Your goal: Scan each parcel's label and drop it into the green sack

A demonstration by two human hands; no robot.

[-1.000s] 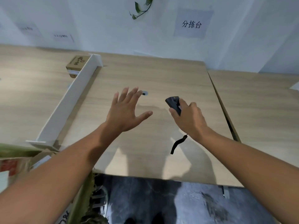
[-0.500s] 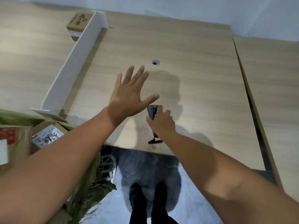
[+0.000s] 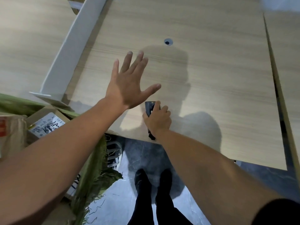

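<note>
In the green sack [image 3: 95, 172], at eight o'clock from the middle of the view: a cardboard parcel [image 3: 40, 120], label [image 3: 46, 125] face up, with printed lines and black handwriting too small to read. At nine o'clock beside it, a brown package [image 3: 11, 135] with a red patch, cut off by the edge. Across the sack's frayed rim, the left forearm [image 3: 65, 143], hiding part of the opening.

Grips a dark scanner [image 3: 150, 108] in the right hand [image 3: 158, 122], fingers curled round its body, at six o'clock on the table [image 3: 211, 78], just inside the front edge. Below the fist, at that edge, a short black strap [image 3: 151, 136]. Well apart from the parcel: scanner up on the wood, parcel at its nine o'clock, off the table and down in the sack.

Holds the left hand [image 3: 128, 88] out over the wood, palm down, fingers straight and spread, gripping nothing, between ten and eleven o'clock of the scanner and near it. Cannot tell whether touching the surface.

Farther out: a white divider board [image 3: 71, 46] at ten o'clock, running away toward twelve; a small round hole [image 3: 168, 41] at twelve o'clock of the scanner; a second table [image 3: 292, 62] at three o'clock, with a dark gap between. At six o'clock, black shoes [image 3: 141, 181] on a grey floor [image 3: 113, 202].
</note>
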